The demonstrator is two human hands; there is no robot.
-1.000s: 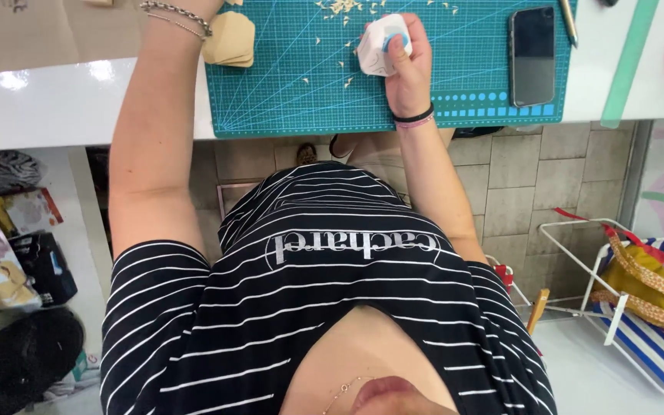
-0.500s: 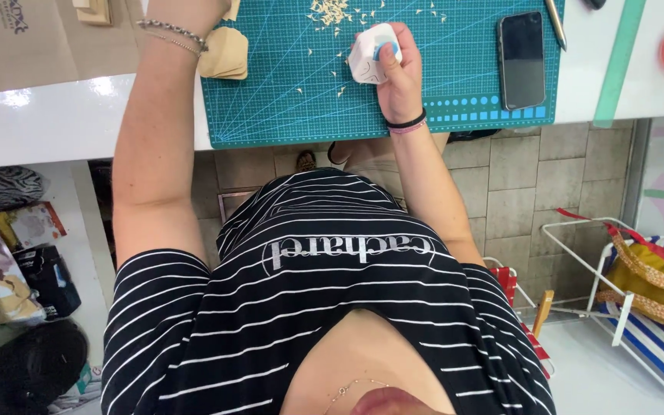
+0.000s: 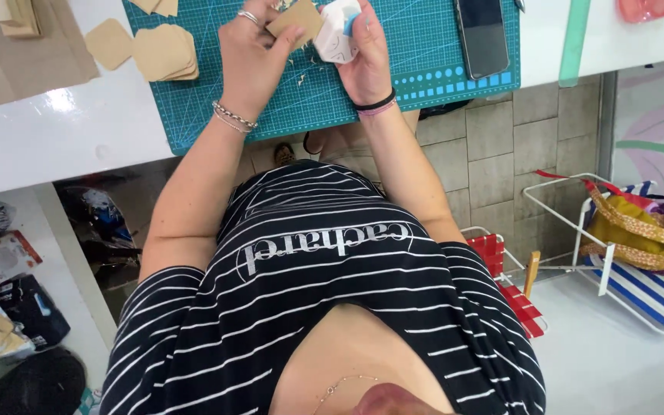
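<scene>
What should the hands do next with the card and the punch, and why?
Probably slide a corner of the card into the punch and press. The left hand holds the tan card right beside the white punch gripped in the right hand, while rounded cards already lie stacked on the mat.

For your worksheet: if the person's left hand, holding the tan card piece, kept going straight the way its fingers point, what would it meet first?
Probably the white corner punch in the right hand: the left hand points the tan card piece at it, nearly touching. Depth is unclear.
</scene>
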